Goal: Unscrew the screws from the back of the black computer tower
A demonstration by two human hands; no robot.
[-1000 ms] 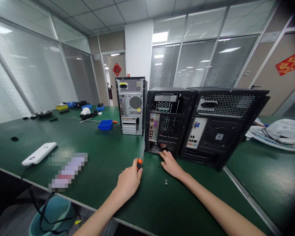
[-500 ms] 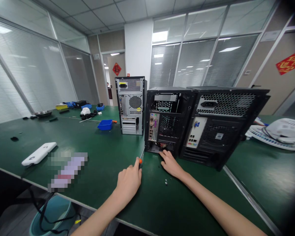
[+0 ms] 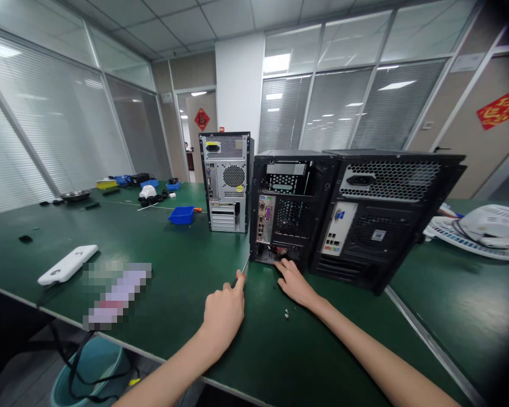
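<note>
My left hand (image 3: 224,308) is closed around a screwdriver (image 3: 240,277) with an orange and black handle. Its thin shaft reaches up to the lower left corner of an open black computer case (image 3: 294,226), the middle one of three. Whether the tip sits in a screw is too small to tell. My right hand (image 3: 296,284) rests with fingertips on the bottom rear edge of that case, fingers loosely stretched and thumb apart. Several tiny screws (image 3: 287,314) lie on the green table (image 3: 263,345) below the right hand.
A black computer case (image 3: 365,226) stands close on the right, a silver-backed one (image 3: 227,186) behind on the left. A blue tray (image 3: 181,215), a white device (image 3: 68,265) and a blurred flat object (image 3: 121,294) lie leftward. A white fan (image 3: 487,226) is far right. A teal bin (image 3: 91,370) stands below.
My left hand has turned about the screwdriver, and its fingers now lie differently on the handle. The shaft still points at the same corner. My right hand and the cases have stayed put.
</note>
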